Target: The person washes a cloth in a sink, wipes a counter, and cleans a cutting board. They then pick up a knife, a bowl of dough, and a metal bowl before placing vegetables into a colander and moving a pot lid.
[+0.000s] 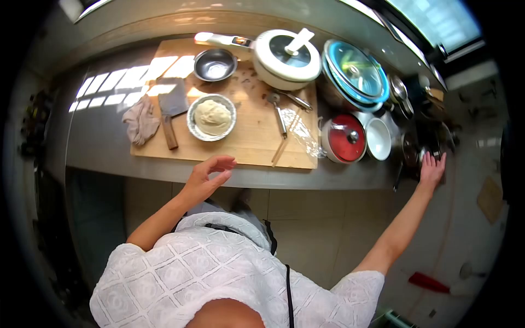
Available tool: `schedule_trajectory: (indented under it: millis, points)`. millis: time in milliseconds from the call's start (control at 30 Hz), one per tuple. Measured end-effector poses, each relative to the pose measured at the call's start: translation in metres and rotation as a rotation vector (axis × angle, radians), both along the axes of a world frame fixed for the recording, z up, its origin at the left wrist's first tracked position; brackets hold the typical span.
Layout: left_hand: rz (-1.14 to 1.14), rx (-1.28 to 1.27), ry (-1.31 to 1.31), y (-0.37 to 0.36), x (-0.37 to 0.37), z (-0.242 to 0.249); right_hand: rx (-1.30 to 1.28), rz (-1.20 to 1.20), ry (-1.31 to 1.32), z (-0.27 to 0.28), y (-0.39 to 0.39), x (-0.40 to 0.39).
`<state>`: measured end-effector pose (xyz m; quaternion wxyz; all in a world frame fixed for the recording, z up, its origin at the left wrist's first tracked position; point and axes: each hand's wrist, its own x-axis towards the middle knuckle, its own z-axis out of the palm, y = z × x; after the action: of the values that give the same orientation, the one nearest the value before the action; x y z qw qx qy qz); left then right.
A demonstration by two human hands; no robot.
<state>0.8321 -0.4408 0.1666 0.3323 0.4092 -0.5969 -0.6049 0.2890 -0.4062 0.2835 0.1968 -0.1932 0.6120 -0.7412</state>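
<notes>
Head view, looking down on a counter: the left hand (pixel 212 174) is lifted just before the near edge of a wooden board (pixel 249 145), its fingers loosely curved, its thumb set well apart and its grip unfilled; the right hand (pixel 432 169) extends to the far right end of the counter, fingers spread, among dark items (pixel 408 148) too dim to identify, and whether it grasps one of them cannot be told. A patterned bowl (pixel 203 136), the vessel nearest the left hand, rests on the board beyond the fingertips and apart from them; the dark items lie at and around the right fingertips. The bowl is round, with a light, mottled wall, and contains pale, cream-coloured dough (pixel 213 116), a rounded mass with an uneven surface. The dark items appear nearly black, with a few glints. To the left of the bowl lies a cleaver (pixel 170 134), its wooden handle towards the near edge, with a crumpled cloth (pixel 140 121) beside it; behind the bowl stands a dark metal bowl (pixel 215 65). Near the right hand, a white bowl (pixel 378 140) sits just beside a red-lidded pot (pixel 342 143).
</notes>
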Motion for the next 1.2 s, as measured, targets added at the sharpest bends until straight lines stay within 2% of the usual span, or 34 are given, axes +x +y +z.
schedule_trajectory:
  millis: [33,167,233,267,333,367,433,500,533,567,667,767,900,1000,1033,1100,1200]
  points:
    - [0.074,0.003,-0.004,0.0,0.01,0.002,0.09,0.085,0.151,-0.01,-0.014,0.028]
    - [0.341,-0.389,-0.366,-0.008,0.054,0.001,0.143,0.423,0.317,-0.076,-0.052,0.161]
    - [0.485,-0.505,-0.47,-0.017,0.085,-0.003,0.116,0.541,0.26,-0.09,-0.06,0.225]
    - [0.486,-0.499,-0.47,-0.023,0.102,-0.006,0.149,0.594,0.242,-0.096,-0.063,0.249]
    - [0.623,-0.626,-0.688,-0.039,0.135,-0.018,0.192,0.663,0.235,-0.103,-0.07,0.293]
    - [0.616,-0.617,-0.682,-0.048,0.147,-0.027,0.209,0.686,0.244,-0.105,-0.072,0.314]
    - [0.628,-0.604,-0.943,-0.068,0.174,-0.051,0.28,0.731,0.174,-0.111,-0.075,0.366]
    - [0.532,-0.56,-0.933,-0.088,0.191,-0.069,0.449,0.861,0.141,-0.119,-0.072,0.43]
    - [0.462,-0.508,-0.973,-0.101,0.192,-0.072,0.496,0.95,0.25,-0.133,-0.071,0.464]
    - [0.389,-0.448,-1.015,-0.108,0.192,-0.076,0.464,0.986,0.58,-0.143,-0.073,0.496]
    - [0.274,-0.513,-1.033,-0.133,0.202,-0.099,0.55,0.882,1.166,-0.173,-0.1,0.562]
    - [0.247,-0.597,-0.985,-0.141,0.206,-0.111,0.653,0.775,1.296,-0.194,-0.126,0.592]
    - [0.221,-0.652,-0.942,-0.143,0.209,-0.114,0.732,0.845,1.208,-0.215,-0.144,0.587]
    - [0.169,-0.634,-0.981,-0.138,0.208,-0.103,0.908,0.962,0.655,-0.184,-0.161,0.579]
    - [0.13,-0.602,-1.01,-0.136,0.209,-0.101,0.908,0.958,0.646,-0.181,-0.157,0.576]
    - [0.131,-0.596,-1.012,-0.141,0.208,-0.101,0.649,0.915,0.36,-0.175,-0.14,0.569]
    - [0.188,-0.598,-1.003,-0.174,0.201,-0.104,0.546,0.854,0.309,-0.151,-0.119,0.56]
